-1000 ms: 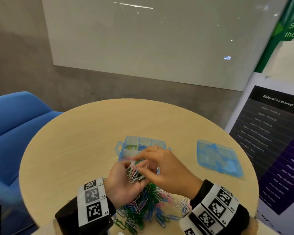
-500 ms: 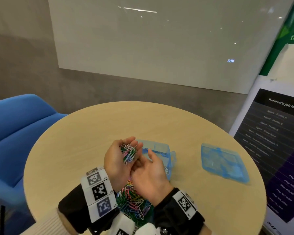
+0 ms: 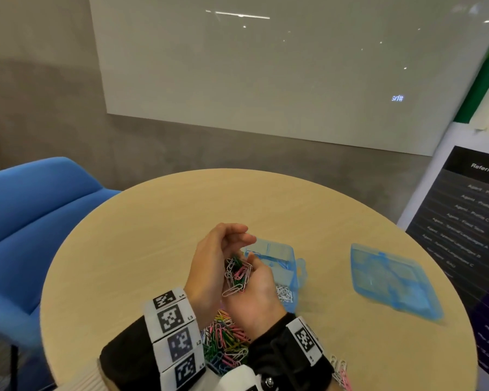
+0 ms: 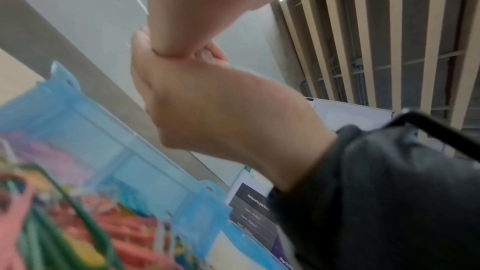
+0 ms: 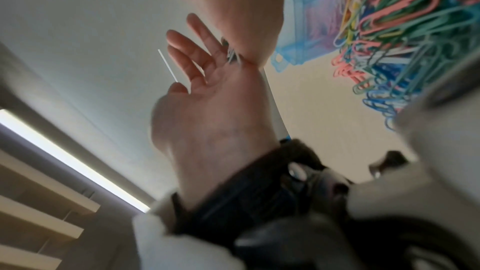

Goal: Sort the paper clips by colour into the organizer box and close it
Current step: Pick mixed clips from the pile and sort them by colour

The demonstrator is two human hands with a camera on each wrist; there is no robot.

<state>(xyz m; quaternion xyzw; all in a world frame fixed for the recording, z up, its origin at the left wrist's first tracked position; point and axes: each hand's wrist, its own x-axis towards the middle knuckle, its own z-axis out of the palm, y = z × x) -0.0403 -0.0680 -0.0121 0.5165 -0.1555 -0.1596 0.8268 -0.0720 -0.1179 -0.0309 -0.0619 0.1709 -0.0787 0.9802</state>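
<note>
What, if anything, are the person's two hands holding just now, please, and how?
A mixed bunch of white, pink and green wire paper clips lies cupped between the left hand and the right hand, palms underneath.

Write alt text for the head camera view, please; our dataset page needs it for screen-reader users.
Two hands, the left hand and right hand, cup a mixed bunch of paper clips above a round wooden table. Behind them sits an open blue organizer box, its lid lying apart to the right, and a loose pile of clips lies between the wrists.
</note>
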